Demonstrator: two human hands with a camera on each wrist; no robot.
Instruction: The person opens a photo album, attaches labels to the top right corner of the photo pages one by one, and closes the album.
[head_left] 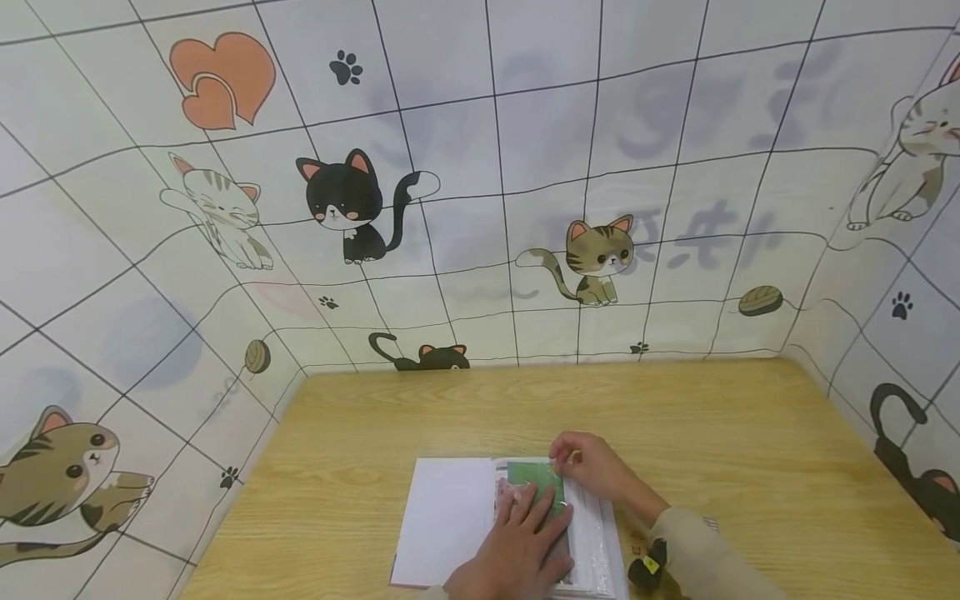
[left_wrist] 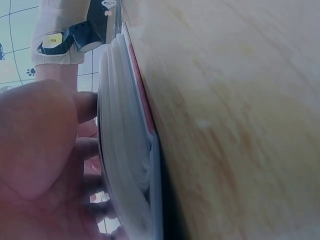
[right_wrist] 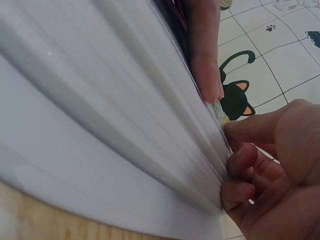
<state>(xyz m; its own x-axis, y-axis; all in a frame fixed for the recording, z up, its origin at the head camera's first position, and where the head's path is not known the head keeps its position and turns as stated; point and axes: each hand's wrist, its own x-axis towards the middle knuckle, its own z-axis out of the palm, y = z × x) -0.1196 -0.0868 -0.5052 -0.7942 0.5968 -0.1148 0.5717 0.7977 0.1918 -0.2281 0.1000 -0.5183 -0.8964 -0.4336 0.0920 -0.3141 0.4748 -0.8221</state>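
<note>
Album [head_left: 450, 521] is what I have in front of me: it lies open on the desk [head_left: 337, 467], well clear of the back edge and somewhat nearer the left edge than the right. The front edge is out of my view.

Working left to right, its white inner cover lies flat, likely so that the pages opposite stay level. Next comes the left hand [head_left: 520, 542], fingers spread and fairly straight across the picture [head_left: 536, 472], gripping nothing. I take it to be steadying picture and page together. The picture, green with some pink, sits on the top page; I cannot tell whether it is fully inside a pocket.

At the picture's upper right corner, the right hand [head_left: 592, 473] has its thumb and fingertips pinched together, its other fingers curled. The corner probably gives it an edge to control, but I cannot tell whether it grips the picture alone or the pocket film too. The right wrist view shows this pinch just beside one of the left fingers [right_wrist: 205, 75].

Further right, the clear pockets [head_left: 592, 533] shine along the album's outer side, and the dark wrist camera [head_left: 648, 567] sits at the right sleeve [head_left: 701, 554].
</note>
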